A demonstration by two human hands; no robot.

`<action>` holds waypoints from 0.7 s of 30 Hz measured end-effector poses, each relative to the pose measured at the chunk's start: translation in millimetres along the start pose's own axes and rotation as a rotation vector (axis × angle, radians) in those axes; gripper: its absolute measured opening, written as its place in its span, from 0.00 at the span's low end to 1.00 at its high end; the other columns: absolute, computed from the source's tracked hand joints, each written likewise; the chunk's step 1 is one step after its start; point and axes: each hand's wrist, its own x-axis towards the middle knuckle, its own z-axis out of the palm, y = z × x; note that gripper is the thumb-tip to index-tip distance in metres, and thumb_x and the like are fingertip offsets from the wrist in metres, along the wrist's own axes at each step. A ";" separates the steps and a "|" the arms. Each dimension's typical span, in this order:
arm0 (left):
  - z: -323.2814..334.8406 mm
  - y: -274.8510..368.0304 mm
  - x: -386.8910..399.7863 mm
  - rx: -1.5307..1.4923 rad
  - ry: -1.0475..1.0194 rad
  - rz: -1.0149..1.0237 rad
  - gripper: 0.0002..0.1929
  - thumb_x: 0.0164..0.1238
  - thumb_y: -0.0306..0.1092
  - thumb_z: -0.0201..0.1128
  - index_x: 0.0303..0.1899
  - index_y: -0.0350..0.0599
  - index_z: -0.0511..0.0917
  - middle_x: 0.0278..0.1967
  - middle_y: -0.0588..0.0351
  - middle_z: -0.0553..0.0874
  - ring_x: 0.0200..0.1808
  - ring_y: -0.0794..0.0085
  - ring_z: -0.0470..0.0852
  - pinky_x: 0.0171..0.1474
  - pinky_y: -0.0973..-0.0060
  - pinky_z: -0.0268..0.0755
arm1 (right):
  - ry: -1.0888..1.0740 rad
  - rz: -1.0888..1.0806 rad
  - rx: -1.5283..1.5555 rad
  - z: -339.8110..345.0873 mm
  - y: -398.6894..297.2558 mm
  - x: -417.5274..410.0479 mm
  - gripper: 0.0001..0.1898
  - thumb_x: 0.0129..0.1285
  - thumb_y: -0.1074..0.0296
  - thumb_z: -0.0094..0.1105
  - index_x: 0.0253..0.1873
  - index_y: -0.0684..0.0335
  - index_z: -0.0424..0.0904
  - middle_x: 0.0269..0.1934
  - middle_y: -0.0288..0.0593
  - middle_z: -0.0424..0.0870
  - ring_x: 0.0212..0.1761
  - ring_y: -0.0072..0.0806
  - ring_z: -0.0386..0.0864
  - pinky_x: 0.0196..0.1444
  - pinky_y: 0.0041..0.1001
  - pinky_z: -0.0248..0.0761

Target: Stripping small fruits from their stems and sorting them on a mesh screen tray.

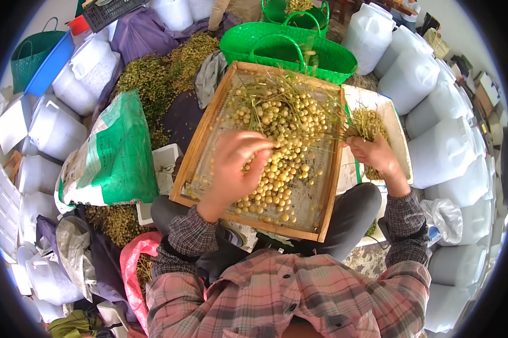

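A wood-framed mesh sieve (336,186) rests across my lap. Loose yellowish round fruits (275,181) cover its lower middle, and a heap of thin green stems with fruits (275,103) fills its upper part. My left hand (243,164) is over the sieve, blurred, thumb and fingertips close together above the fruits; whether something is pinched there cannot be made out. Beyond the sieve's right edge, my right hand (374,154) grips thin stems (342,132). Beneath it, a white foam box (399,145) holds a pile of stripped-looking stems (370,120).
Green woven baskets (245,44) stand beyond the sieve. Fruit-bearing stems (146,80) lie heaped on purple cloth at left, near a green-and-white sack (114,156). A pink sack (131,257) sits by my left arm. White plastic drums (440,148) line the right side.
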 end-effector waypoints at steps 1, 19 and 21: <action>7.6 2.5 0.3 -0.075 -0.079 -0.001 0.16 0.64 0.35 0.65 0.52 0.43 0.79 0.54 0.48 0.79 0.55 0.59 0.77 0.56 0.64 0.71 | 0.006 0.014 -0.023 7.6 0.5 2.9 0.11 0.65 0.68 0.58 0.46 0.69 0.77 0.30 0.37 0.82 0.19 0.11 0.63 0.19 0.15 0.58; 88.4 -40.5 -24.6 0.064 -0.716 -0.118 0.13 0.72 0.37 0.51 0.39 0.35 0.78 0.33 0.40 0.82 0.35 0.48 0.82 0.40 0.55 0.74 | -0.186 -0.062 -0.708 74.4 30.9 23.2 0.17 0.64 0.62 0.57 0.40 0.76 0.77 0.20 0.50 0.78 0.21 0.32 0.77 0.26 0.35 0.69; 73.3 -34.0 -16.9 0.170 -0.810 -0.075 0.14 0.73 0.39 0.51 0.45 0.36 0.77 0.36 0.42 0.83 0.36 0.47 0.82 0.39 0.56 0.75 | -0.147 0.030 -0.664 70.6 18.4 18.8 0.22 0.64 0.55 0.59 0.38 0.77 0.78 0.20 0.52 0.77 0.21 0.34 0.77 0.28 0.37 0.69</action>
